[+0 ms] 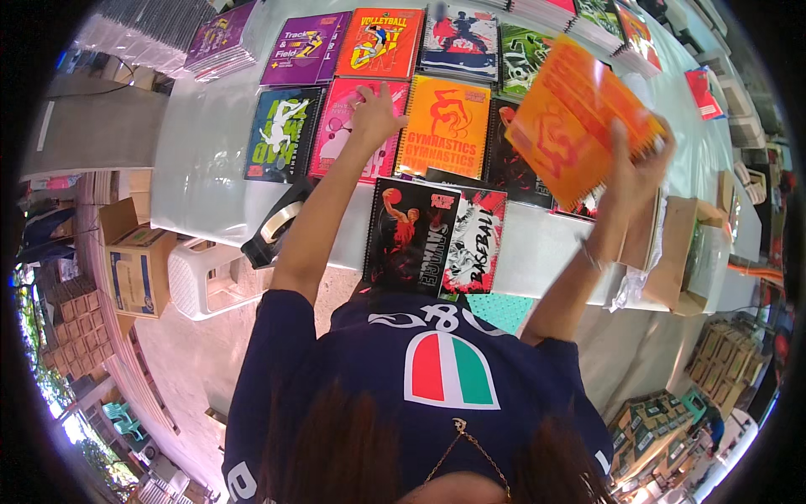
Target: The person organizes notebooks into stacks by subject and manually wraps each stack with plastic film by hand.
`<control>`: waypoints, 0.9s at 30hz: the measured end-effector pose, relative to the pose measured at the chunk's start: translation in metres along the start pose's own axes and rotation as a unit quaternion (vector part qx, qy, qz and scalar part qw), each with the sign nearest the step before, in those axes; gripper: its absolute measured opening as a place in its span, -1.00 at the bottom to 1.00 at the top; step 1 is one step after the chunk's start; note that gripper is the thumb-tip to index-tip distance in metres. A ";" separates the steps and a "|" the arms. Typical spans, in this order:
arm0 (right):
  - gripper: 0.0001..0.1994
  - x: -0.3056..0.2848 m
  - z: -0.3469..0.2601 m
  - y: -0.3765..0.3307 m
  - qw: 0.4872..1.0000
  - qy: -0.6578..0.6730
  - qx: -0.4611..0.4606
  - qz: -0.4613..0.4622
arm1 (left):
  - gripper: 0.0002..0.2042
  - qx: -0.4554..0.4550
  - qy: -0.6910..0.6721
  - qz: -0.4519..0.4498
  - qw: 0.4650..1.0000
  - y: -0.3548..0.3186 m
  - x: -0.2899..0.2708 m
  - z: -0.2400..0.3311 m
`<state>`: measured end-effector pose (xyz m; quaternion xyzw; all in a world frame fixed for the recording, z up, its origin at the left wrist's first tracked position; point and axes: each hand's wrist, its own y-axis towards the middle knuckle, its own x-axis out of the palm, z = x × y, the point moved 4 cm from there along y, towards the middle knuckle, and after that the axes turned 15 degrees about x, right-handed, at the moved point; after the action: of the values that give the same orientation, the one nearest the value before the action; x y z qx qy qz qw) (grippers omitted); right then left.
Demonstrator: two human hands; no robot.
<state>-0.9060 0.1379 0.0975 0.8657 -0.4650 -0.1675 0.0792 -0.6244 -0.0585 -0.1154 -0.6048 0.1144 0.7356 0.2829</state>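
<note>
My right hand (636, 168) is closed on the edge of an orange spiral notebook (558, 118), held tilted above the right part of the table and slightly blurred. My left hand (375, 118) reaches over a pink spiral notebook (348, 155), its fingers apart and holding nothing. Beside it lies another orange notebook (447, 126) with a gymnast on the cover. A green and dark notebook (281, 134) is at the far left of this row. Nearest my body are a black notebook (411, 235) with a basketball player and a white and red notebook (476, 244).
Behind lie a purple notebook (302, 50), a red-orange one (380, 42), a white and navy one (459, 38) and a green one (525, 59). A tape dispenser (273, 227) sits at the table's front edge. A white stool (210, 277) and cardboard box (138, 273) stand left.
</note>
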 end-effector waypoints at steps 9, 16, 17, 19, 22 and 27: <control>-0.35 -0.013 0.015 -0.117 0.942 0.005 0.244 -0.230 | -0.47 0.047 -0.204 0.208 0.956 -0.049 -0.128 0.015; -0.64 -0.030 0.107 -0.163 0.928 -0.075 0.297 -0.210 | -0.45 0.348 -0.331 -0.010 0.877 -0.167 -0.142 0.058; -0.65 -0.030 0.115 -0.166 0.930 -0.092 0.289 -0.205 | -0.40 0.385 -0.316 -0.111 0.860 -0.177 -0.119 0.057; -0.67 -0.029 0.130 -0.168 0.934 -0.127 0.271 -0.194 | -0.34 0.273 -0.289 -0.005 0.918 -0.198 -0.072 0.051; -0.56 -0.016 0.151 -0.182 0.917 -0.165 0.287 -0.221 | -0.28 0.076 -0.244 0.174 0.951 -0.235 0.019 0.029; -0.37 0.007 0.176 -0.218 0.932 -0.100 0.266 -0.225 | -0.22 -0.055 -0.366 0.144 0.918 -0.234 0.043 0.063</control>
<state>-0.7972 0.2564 -0.1314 0.9157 -0.2909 -0.1369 -0.2412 -0.5512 0.1759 -0.1007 -0.2852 0.0480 0.9434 0.1621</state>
